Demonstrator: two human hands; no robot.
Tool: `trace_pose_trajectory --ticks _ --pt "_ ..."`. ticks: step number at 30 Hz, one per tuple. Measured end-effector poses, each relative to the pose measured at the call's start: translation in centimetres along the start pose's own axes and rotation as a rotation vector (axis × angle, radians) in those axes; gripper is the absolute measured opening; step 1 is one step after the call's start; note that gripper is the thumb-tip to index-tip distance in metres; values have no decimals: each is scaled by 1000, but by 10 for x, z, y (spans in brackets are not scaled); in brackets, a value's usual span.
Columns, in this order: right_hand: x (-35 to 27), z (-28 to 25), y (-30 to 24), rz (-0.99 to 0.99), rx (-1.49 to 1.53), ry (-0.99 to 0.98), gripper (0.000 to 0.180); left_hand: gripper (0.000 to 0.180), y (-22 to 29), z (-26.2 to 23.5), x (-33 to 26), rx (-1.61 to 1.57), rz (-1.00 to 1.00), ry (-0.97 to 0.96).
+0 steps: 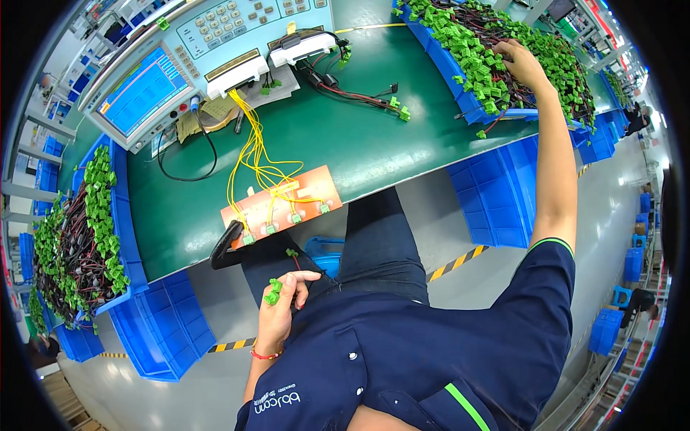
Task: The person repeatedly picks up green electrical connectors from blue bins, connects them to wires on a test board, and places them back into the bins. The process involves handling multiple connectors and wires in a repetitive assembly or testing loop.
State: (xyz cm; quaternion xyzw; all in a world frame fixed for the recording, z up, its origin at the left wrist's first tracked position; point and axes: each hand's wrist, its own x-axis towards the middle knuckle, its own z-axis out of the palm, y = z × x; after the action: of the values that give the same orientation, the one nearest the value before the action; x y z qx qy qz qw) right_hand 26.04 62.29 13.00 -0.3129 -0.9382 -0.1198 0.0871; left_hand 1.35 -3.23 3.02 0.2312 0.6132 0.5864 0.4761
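Left hand [277,316]: on the near side of the orange board [316,188], fingers [310,276] bent and gripping green plugs [272,293], which sit against the knuckles.
Loose-ended plug: one more green plug [292,253] on a short red-and-black lead stands up by these fingers, between them and the orange board.
Right hand [523,66]: far right of the orange board and beyond it, fingers curled down into the connector heap [557,68]; whether they grip a piece, I cannot tell.
Right bin [434,60]: blue, right of the orange board, filled with that heap of green plugs and dark leads.
Yellow wires [251,136]: run from the orange board's row of green fittings up to the tester beyond.
Tester [165,50]: pale casing, lit screen, keys; behind the orange board, toward its left.
Left bin [122,215]: blue, well left of the orange board, heaped likewise.
Bench [402,147]: green top, under the orange board, which overhangs its near edge.
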Motion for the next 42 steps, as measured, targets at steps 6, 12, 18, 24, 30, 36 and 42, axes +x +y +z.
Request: trace_pose_trajectory --ticks 6,12,18,24,30,36,42 --pt "-20 -32 4 68 164 308 28 44 0 -4 6 -12 -29 40" --pt "-27 -79 20 119 782 798 22 43 -1 -1 15 -40 -31 41" --pt "-16 -65 -8 80 829 560 28 44 0 9 21 -35 -25 0" --pt "9 -8 -31 263 1072 280 36 42 -2 1 15 -43 -5 26" --pt "30 -29 -82 26 699 -124 46 43 -11 -7 5 -78 -47 114" --pt "17 -47 -132 122 359 -22 50 43 -15 -5 6 -94 -65 89" --pt "34 -30 -106 47 390 53 32 43 -6 -3 8 -45 -42 63"
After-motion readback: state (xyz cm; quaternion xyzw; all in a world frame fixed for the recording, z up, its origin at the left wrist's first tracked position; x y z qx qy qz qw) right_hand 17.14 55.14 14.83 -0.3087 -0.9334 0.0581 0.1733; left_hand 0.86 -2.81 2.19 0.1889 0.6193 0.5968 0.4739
